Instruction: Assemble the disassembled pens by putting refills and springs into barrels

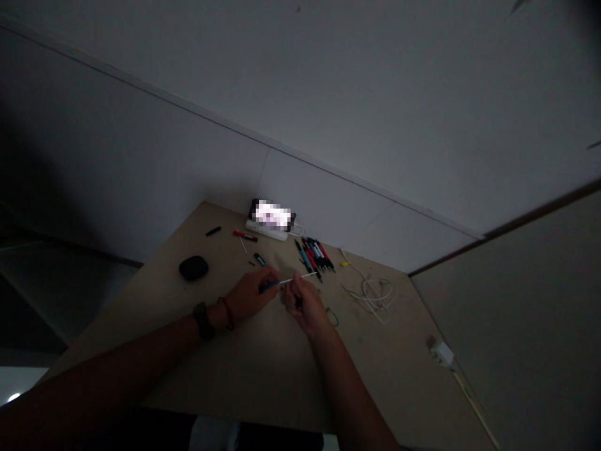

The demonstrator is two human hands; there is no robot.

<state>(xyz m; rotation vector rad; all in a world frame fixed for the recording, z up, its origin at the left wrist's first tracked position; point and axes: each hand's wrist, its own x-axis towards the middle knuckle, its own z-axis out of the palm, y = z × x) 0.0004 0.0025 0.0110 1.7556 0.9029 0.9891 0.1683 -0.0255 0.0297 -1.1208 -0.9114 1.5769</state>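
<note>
My left hand (pixel 251 294) is closed round a dark blue pen barrel (pixel 269 285). A thin white pen refill (pixel 305 275) extends rightward from the barrel's end. The fingers of my right hand (pixel 305 307) pinch this refill, and a small black piece (pixel 298 302) shows against that hand; its kind is unclear. Just beyond my left hand lies a short dark pen part (pixel 260 259). Several blue, red and white pens (pixel 315 255) lie side by side behind my right hand. Farther left are a red pen part (pixel 245 236), another thin refill (pixel 243 245) and a black pen part (pixel 213 231).
A lit phone (pixel 273 215) leans on a white stand by the wall. At the left of the wooden table (pixel 263 376) sits a rounded black case (pixel 193 269). A white cable (pixel 375 295) lies coiled at right, with a white plug (pixel 442 352) near the right edge.
</note>
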